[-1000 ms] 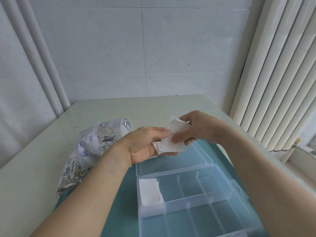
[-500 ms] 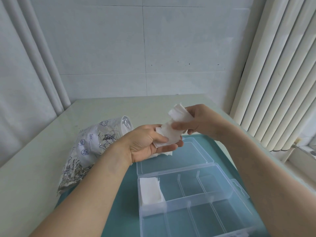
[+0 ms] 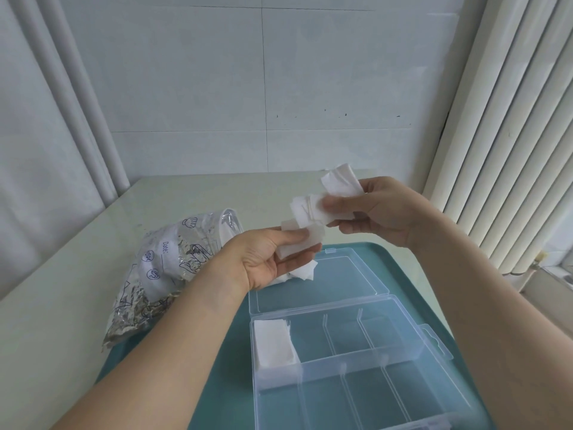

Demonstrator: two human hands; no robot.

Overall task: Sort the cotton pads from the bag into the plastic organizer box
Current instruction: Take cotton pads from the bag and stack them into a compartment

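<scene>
— Right, the cotton pads [image 3: 313, 209] are sitting up in the air between both hands, above the far edge of the open lid [image 3: 319, 283], in a loose, fanned clump.

— And who is holding what?

— The right hand [image 3: 381, 212] is pinching the upper bunch, thumb on the near face and fingers curled behind it. The left hand [image 3: 266, 259] is gripping the lower few under its thumb, with more pads poking out beneath the palm.

— So the clump is being split?

— That is my reading: a small stack is being squared up for a compartment. To do it well, I would be lining the edges up flush before lowering, because a splayed stack is going to catch on the dividers.

— Where is it heading?

— The clear plastic organizer box [image 3: 434, 361] is lying open just below, on a teal tray [image 3: 403, 259]. Its far-left compartment is already holding a neat white stack [image 3: 273, 342]; the neighbouring ones are looking empty, so the next one along seems the natural target.

— And the source?

— The printed bag [image 3: 167, 268] is lying on its side to the left, partly on the pale table [image 3: 77, 290], its mouth facing the hands, still looking fairly full.
</scene>
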